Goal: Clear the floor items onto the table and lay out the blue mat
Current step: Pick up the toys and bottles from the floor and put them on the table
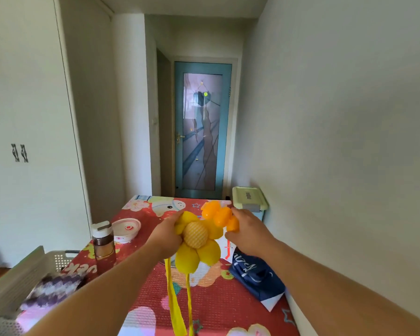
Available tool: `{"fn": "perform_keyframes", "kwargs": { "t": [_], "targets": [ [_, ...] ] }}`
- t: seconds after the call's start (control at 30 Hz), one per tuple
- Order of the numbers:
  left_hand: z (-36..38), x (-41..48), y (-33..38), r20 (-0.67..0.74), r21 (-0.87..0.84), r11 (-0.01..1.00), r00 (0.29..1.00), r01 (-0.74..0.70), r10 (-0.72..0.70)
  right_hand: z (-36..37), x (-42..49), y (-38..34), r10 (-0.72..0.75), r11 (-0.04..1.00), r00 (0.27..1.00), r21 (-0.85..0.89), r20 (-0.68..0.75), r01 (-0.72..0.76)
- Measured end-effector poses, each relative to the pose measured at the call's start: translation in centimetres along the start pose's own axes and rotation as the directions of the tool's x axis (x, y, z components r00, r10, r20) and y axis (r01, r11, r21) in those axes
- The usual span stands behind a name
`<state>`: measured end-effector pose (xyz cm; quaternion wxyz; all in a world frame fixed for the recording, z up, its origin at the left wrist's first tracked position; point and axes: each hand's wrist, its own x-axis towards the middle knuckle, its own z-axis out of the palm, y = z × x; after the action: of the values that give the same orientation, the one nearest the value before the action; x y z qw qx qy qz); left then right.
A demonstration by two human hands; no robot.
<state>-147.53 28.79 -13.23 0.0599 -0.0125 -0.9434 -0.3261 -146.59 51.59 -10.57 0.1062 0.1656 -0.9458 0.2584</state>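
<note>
Above a table [155, 299] covered in a red cartoon-print cloth, two bare arms reach forward, each hand holding one soft toy. One left hand [166, 235] is clenched around the edge of a yellow fabric flower [197, 241], which has one round checked centre and two long yellow ribbons hanging down toward the cloth. One right hand [249, 235] is closed around an orange petalled toy [220, 215], held just beside the flower and slightly higher. Both toys are in the air over the table's middle. On the table stand one bottle [104, 243] with a white cap at the left, one round lidded bowl [126, 229] behind it, and one dark blue bag [257, 275] with white lettering lying at the right edge. One pale green lidded box [249, 197] sits at the far right corner. One white perforated basket [15, 284] holding purple-and-white fabric sits at the near left. One blue glass-panelled door [202, 127] stands closed beyond.
</note>
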Motion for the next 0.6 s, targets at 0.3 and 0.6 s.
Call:
{"fn": "perform_keyframes", "kwargs": {
  "t": [0.3, 0.6],
  "targets": [
    [9.0, 3.5, -7.4, 0.091, -0.062, 0.988, 0.987, 0.139, -0.133, 9.9, 1.4, 7.0, 0.105, 0.994, 0.980, -0.003, 0.169, -0.106],
    [19.3, 7.2, -14.6, 0.183, 0.006, 0.982, 0.966, 0.187, -0.185, 21.3, 2.4, 14.0, 0.149, 0.988, 0.964, 0.001, 0.219, -0.153]
  ]
}}
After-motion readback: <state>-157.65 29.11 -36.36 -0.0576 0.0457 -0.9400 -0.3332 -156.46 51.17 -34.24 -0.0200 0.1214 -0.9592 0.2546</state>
